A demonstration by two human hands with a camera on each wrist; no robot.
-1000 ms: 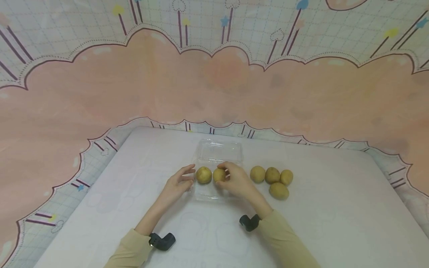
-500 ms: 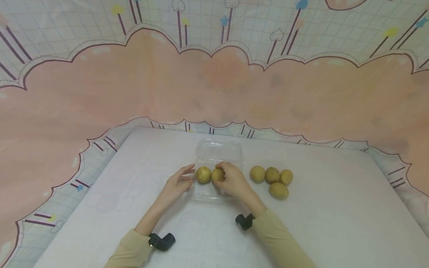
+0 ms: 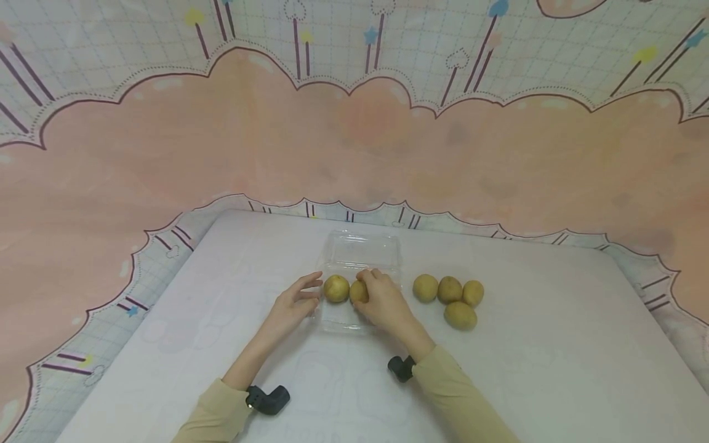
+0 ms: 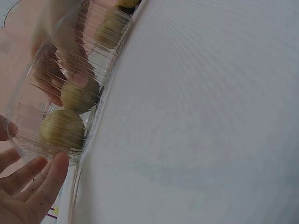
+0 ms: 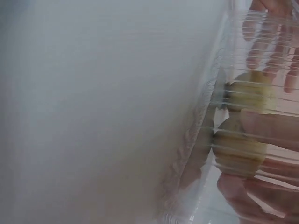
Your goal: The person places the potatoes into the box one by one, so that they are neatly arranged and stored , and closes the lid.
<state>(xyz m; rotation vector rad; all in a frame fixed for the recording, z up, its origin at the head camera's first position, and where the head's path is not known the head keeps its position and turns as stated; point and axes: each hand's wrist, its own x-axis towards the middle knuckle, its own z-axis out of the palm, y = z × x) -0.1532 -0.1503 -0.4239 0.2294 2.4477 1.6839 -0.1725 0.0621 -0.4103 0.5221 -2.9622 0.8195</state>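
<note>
A clear plastic clamshell box (image 3: 362, 251) lies with its lid folded back on the table. Inside its base, one potato (image 3: 336, 288) sits at the left. Right beside it is a second potato (image 3: 359, 291), which my right hand (image 3: 388, 306) grips between thumb and fingers; the hand covers its right side. In the right wrist view, this gripped potato (image 5: 236, 151) shows through the ribbed plastic wall. My left hand (image 3: 293, 303) is at the box's left side with its fingers spread and relaxed. In the left wrist view, its fingertips (image 4: 58, 163) are right at the box wall.
To the right of the box, several more potatoes (image 3: 450, 290) lie in a cluster on the white-covered table (image 3: 554, 344). Behind the table hangs a patterned cloth backdrop (image 3: 354, 147). Dark wrist cameras (image 3: 268, 400) stick out from both cuffs.
My right hand has shifted slightly left with the potato, bringing it up against the left potato. Its forearm has followed leftward. My left hand stays in place.
</note>
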